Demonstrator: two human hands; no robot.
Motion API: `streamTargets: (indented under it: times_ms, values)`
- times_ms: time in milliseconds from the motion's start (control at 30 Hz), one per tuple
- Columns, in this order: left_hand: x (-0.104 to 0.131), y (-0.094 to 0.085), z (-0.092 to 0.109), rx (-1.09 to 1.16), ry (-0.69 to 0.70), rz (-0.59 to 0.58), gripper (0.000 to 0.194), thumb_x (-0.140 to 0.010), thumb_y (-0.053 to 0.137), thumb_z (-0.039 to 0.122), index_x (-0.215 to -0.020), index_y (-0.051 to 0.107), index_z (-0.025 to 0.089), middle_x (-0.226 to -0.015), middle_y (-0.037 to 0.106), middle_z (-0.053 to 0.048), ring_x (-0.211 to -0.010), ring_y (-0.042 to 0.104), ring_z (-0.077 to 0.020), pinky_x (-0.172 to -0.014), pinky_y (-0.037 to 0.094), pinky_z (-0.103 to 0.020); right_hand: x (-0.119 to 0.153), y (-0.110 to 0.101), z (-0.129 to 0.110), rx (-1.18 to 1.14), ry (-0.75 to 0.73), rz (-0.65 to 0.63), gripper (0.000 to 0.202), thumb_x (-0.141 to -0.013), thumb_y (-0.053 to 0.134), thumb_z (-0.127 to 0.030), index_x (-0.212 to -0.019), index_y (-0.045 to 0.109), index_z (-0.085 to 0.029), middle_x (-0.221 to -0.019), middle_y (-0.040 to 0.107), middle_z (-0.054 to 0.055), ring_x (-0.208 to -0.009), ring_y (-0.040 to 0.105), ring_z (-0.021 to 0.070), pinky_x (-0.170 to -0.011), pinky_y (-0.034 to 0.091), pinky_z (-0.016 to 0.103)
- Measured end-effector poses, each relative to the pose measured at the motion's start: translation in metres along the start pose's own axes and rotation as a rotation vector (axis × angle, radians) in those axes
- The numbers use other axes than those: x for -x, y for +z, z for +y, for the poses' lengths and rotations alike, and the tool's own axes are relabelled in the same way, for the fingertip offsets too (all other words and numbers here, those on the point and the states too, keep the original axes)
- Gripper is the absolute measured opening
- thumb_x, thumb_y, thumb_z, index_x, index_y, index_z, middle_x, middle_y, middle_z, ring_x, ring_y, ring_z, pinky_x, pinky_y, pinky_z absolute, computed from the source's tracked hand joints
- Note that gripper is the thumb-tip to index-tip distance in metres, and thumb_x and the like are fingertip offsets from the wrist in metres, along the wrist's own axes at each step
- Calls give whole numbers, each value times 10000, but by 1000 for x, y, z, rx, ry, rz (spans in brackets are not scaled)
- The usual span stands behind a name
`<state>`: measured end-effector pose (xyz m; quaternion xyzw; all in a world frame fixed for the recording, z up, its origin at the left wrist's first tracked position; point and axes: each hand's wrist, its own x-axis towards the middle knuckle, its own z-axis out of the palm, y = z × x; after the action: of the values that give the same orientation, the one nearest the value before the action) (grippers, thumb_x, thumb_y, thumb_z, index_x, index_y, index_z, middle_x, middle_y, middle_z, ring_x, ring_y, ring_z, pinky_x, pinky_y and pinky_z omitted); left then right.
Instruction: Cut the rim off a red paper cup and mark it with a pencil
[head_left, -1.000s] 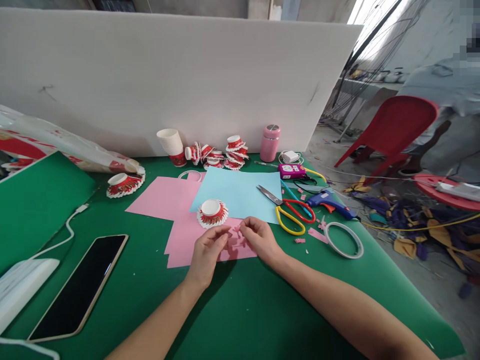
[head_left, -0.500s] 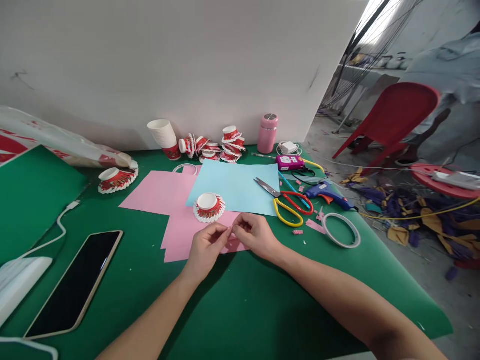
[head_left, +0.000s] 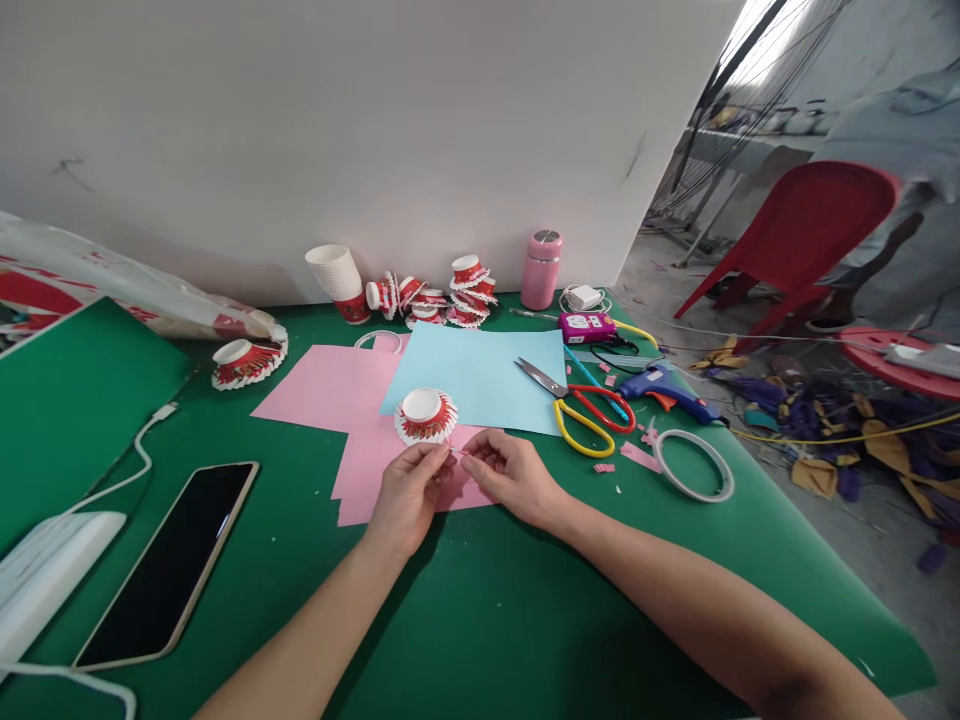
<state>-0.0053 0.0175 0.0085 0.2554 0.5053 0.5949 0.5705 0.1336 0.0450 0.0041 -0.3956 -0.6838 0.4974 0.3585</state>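
Paper scrap (head_left: 457, 453), pink, is pinched by left hand (head_left: 407, 492) and right hand (head_left: 519, 480) over pink sheets (head_left: 364, 475) on counter (head_left: 487, 620), apparently so each steadies one end, fluted paper cup (head_left: 421, 406) just far-left.

Glare whitens the window (head_left: 766, 48) above and right of the pink vacuum flask (head_left: 541, 275); soft shadows darken the green tabletop (head_left: 495, 640) before it; rightward, edges smear.

The small paper (head_left: 457, 453) between left hand (head_left: 407, 495) and right hand (head_left: 517, 478) is of pink colour; beyond them, the cup (head_left: 424, 408) is red-white and scissors (head_left: 558, 391) have red and yellow handles.
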Motion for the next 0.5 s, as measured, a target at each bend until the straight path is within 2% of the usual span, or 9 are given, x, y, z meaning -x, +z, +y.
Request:
streamTargets:
  times_ms: [167, 267, 400, 500]
  values:
    - [5, 2, 0, -1, -20, -22, 233, -521, 774, 310, -588, 632, 137, -569, 599, 6, -555, 513, -90, -541, 409, -229, -3, 1, 1, -96, 42, 37, 171, -778, 510, -321, -718, 527, -163, -619, 518, -19, -546, 441, 91, -502, 349, 216]
    - [5, 2, -1, 2, -18, -74, 245, -599, 726, 357, -587, 620, 137, -565, 582, 3, -545, 500, -100, -536, 405, -245, -4, -2, 0, -144, 63, 45, 156, -759, 513, -310, -703, 517, -165, -599, 492, -33, -525, 414, 82, -492, 336, 212]
    - [3, -2, -2, 1, 5, -129, 280, -682, 651, 408, -615, 615, 138, -573, 561, -2, -546, 486, -108, -546, 401, -254, -5, -7, -2, -153, 60, -6, 114, -739, 514, -260, -680, 523, -163, -598, 501, -35, -516, 418, 75, -492, 336, 207]
    - [2, -4, -2, -78, 26, -188, 268, -699, 641, 391, -606, 602, 143, -573, 544, 5, -553, 475, -102, -546, 383, -241, -5, -8, -2, -144, 63, -50, 104, -734, 515, -242, -670, 532, -162, -607, 526, -25, -536, 449, 84, -511, 354, 213]
